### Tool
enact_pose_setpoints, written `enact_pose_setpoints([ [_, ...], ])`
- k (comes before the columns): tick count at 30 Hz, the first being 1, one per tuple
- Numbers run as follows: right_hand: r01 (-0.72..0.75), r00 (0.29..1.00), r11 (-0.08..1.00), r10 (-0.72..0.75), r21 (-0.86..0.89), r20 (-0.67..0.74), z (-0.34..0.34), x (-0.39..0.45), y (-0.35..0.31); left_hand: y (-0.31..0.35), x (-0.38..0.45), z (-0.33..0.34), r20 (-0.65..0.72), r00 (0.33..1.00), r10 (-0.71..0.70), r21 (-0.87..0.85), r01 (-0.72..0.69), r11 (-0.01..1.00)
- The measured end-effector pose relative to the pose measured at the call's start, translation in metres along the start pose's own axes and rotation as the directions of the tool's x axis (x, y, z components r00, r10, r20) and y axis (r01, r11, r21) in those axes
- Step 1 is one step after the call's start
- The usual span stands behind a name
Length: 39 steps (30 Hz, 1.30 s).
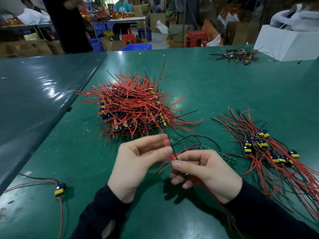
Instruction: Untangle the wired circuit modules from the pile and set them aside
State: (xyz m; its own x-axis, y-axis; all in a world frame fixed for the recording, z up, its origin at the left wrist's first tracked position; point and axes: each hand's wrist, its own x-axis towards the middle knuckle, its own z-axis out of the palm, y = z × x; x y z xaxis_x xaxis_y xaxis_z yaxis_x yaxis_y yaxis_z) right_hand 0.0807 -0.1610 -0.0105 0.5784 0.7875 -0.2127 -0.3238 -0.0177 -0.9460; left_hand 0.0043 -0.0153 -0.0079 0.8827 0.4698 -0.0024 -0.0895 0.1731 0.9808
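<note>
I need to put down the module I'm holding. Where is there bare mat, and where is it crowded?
Bare green mat lies between the tangled pile and the lone module at near left. More lies behind the sorted bundle, short of the far cluster. The right side near the right hand is crowded with wires.

Both forearms reach forward in dark sleeves, wrists bare. The left hand [138, 159] is turned palm inward, its fingers curled, thumb and fingertips closed in a pinch at the upper right of the grip. The right hand [205, 171] sits just beside it, back facing up, thumb and forefinger pinched together, the remaining fingers curled loosely beneath.
</note>
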Motion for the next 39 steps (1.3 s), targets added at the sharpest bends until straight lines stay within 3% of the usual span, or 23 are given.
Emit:
enact_pose_setpoints([
  [3, -0.008, 1.0, 1.0, 0.007, 0.026, 0.028, -0.003, 0.0, -0.002, -0.002, -0.002, 0.001, 0.152, 0.984, -0.092, 0.019, 0.09, 0.996],
  [8, -0.051, 0.992, 0.998, 0.047, 0.028, 0.119, -0.001, -0.001, 0.002, -0.002, -0.004, 0.003, 0.259, 0.949, -0.179, 0.011, 0.182, 0.983],
  [12, -0.045, 0.993, 0.999, 0.042, 0.022, 0.108, -0.001, -0.001, 0.003, -0.001, -0.004, 0.002, 0.294, 0.929, -0.225, -0.013, 0.239, 0.971],
  [18, 0.006, 0.994, 1.0, -0.006, 0.003, 0.106, -0.002, -0.001, 0.001, -0.002, -0.003, 0.002, 0.172, 0.982, -0.074, 0.037, 0.068, 0.997],
  [27, 0.042, 0.998, 0.992, -0.036, -0.122, 0.051, -0.001, -0.001, 0.001, -0.005, -0.005, 0.007, 0.112, 0.993, -0.031, 0.069, 0.023, 0.997],
  [34, 0.031, 0.999, 0.984, -0.029, -0.177, 0.018, 0.0, 0.0, 0.002, -0.014, -0.01, 0.013, 0.079, 0.965, 0.251, 0.37, -0.262, 0.891],
  [36, 0.028, 0.999, 0.984, -0.024, -0.173, 0.027, -0.002, -0.001, 0.0, -0.01, -0.009, 0.012, 0.091, 0.98, 0.179, 0.289, -0.198, 0.937],
  [39, 0.006, 0.993, 0.988, 0.013, -0.155, 0.116, -0.001, -0.002, -0.001, -0.004, -0.005, 0.006, 0.193, 0.975, -0.111, 0.032, 0.107, 0.994],
])
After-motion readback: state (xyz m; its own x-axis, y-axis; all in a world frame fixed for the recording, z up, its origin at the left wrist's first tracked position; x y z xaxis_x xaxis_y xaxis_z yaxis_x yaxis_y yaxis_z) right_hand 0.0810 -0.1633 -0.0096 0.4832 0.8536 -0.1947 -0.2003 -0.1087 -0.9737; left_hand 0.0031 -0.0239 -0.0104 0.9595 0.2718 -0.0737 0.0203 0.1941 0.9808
